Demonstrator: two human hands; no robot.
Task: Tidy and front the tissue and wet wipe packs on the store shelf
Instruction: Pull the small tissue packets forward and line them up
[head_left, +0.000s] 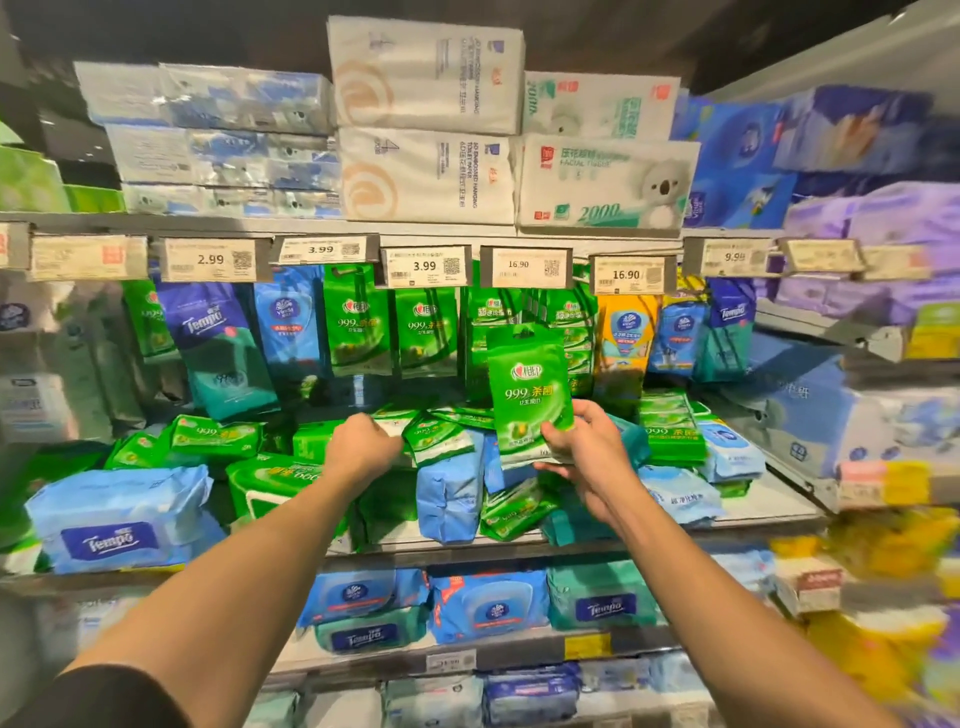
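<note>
- Right hand (582, 447): its grip pinches the lower edge of a flat green plastic wet wipe pack (530, 389) printed with "999", holding it upright in front of the hanging row, label toward the camera.
- Left hand (361, 447): reaches into the loose heap on the middle shelf; its fingers are curled at a small green wipe sachet (436, 439), but whether the grip actually closes on it cannot be told.
- Middle metal shelf (769, 512): carries a disordered pile of green and light blue soft packs lying at mixed angles, some overlapping.
- Large light blue soft wipe pack with a dark blue "Tempo" label (117, 519): lies at the left front of that shelf, well apart from both hands.
- Hanging row behind the pile: green "999" pouches (358, 322), a dark blue and teal "Tempo" pouch (218, 343), and a yellow pouch (623, 338).
- White price tags (426, 267): line the rail above, reading 2.99, 3.99, 3.99, 16.90 and 16.90.
- Top shelf: stacked white paper tissue bundles (426, 124).
</note>
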